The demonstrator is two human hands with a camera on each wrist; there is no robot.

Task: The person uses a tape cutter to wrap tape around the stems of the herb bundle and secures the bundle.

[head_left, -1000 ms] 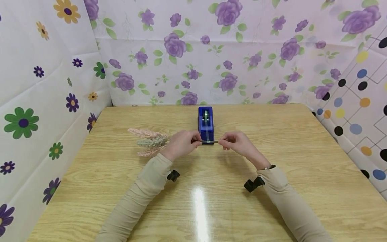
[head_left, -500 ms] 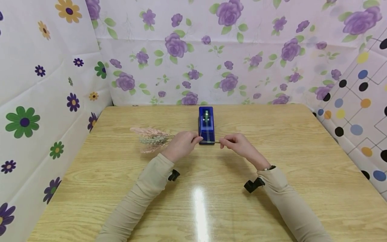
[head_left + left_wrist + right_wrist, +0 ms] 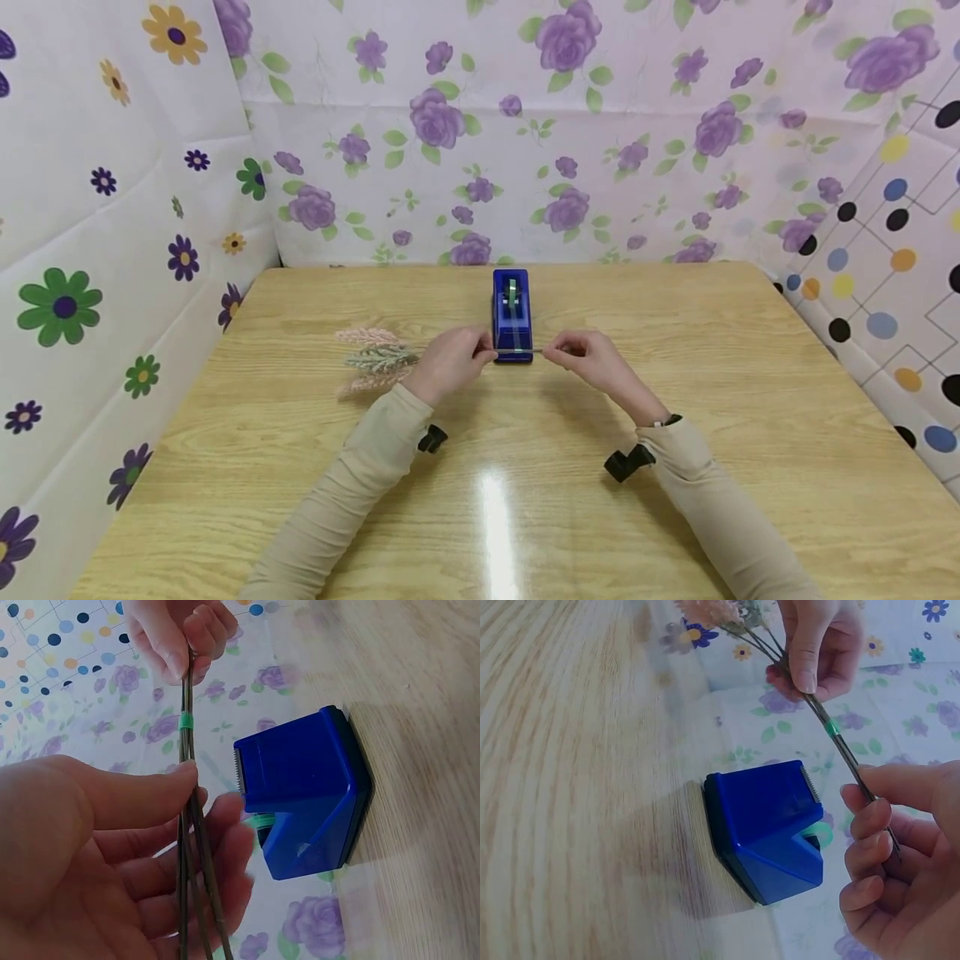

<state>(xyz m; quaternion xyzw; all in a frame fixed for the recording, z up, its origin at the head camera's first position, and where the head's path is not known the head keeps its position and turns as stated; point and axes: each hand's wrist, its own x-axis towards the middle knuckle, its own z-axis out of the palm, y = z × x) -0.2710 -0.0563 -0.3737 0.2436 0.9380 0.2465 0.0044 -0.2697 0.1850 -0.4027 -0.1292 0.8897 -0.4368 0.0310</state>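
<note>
My left hand (image 3: pixel 452 360) pinches the stems of a small bunch of artificial flowers between thumb and fingers. Its fluffy pink and grey-green heads (image 3: pixel 378 359) stick out to the left. Farther along, my right hand (image 3: pixel 588 360) pinches the stem ends. Between the hands, a band of green tape (image 3: pixel 186 720) goes round the thin brown stems (image 3: pixel 846 754). Just beyond the stems stands a blue tape dispenser (image 3: pixel 522 321), its toothed cutter (image 3: pixel 810 784) and green roll (image 3: pixel 823 834) showing in the right wrist view. In the head view, my left hand hides part of the stems.
The wooden table (image 3: pixel 660 517) reaches back to a cloth with purple roses (image 3: pixel 566 208). Patterned cloths also hang at both sides, flowers on the left (image 3: pixel 63 307) and dots on the right (image 3: pixel 881 325). A small black camera (image 3: pixel 628 462) sits at my right wrist.
The flower heads have shifted and sit in a different arrangement, as if the bunch has turned about its stems. Both hands keep nearly the same place, still pinching the stems.
</note>
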